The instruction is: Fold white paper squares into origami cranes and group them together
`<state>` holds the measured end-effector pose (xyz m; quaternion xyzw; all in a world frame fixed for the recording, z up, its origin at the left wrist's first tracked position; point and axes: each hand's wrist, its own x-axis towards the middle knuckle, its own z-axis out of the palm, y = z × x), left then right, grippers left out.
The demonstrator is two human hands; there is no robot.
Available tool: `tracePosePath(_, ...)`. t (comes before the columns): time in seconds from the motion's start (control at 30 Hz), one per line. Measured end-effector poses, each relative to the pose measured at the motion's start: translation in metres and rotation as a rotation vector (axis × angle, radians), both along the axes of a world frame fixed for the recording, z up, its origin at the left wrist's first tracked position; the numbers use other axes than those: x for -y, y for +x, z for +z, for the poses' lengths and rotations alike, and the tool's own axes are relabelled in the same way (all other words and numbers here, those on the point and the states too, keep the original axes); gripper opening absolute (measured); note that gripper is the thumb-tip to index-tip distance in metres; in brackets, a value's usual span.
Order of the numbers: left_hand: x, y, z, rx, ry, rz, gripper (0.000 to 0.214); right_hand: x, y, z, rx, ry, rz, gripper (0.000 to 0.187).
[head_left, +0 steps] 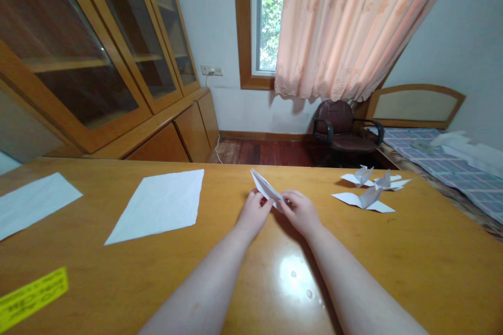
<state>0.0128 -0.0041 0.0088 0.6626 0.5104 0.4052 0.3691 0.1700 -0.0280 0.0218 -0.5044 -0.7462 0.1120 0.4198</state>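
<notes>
A piece of folded white paper [264,185], narrow and pointed at its far left end, is held between my two hands above the table. My left hand [253,212] pinches its lower left side with thumb and fingers. At the near right end, my right hand [302,211] grips the paper between thumb and forefinger. The inner folds are too small to make out, and my fingers cover part of the near end. Several folded paper cranes [369,200] stand grouped on the table to the right of my hands.
Left of my hands lies a flat white sheet [161,204], with another sheet [37,201] further left. A yellow label [33,296] shows at the near left. The wooden table [176,282] ends at its far edge, beyond which stand a chair [346,128] and a bed [444,157].
</notes>
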Motion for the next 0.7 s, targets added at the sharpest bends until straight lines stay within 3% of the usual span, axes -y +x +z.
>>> tracePosePath(0.3, 0.0012, 0.0006, 0.0008, 0.007, 0.046, 0.006, 0.021, 0.0022, -0.0015, 0.0035, -0.047, 0.112, 0.003, 0.012)
tracePosePath(0.53, 0.0014, 0.0016, 0.0004, 0.119, -0.01, -0.111, 0.018, 0.002, -0.002, 0.0029, -0.065, 0.083, -0.009, 0.01)
tracePosePath(0.7, 0.005, 0.0025, 0.0081, 0.197, 0.028, -0.115, 0.019, 0.0015, -0.0018, 0.0002, -0.12, 0.076, -0.015, 0.01)
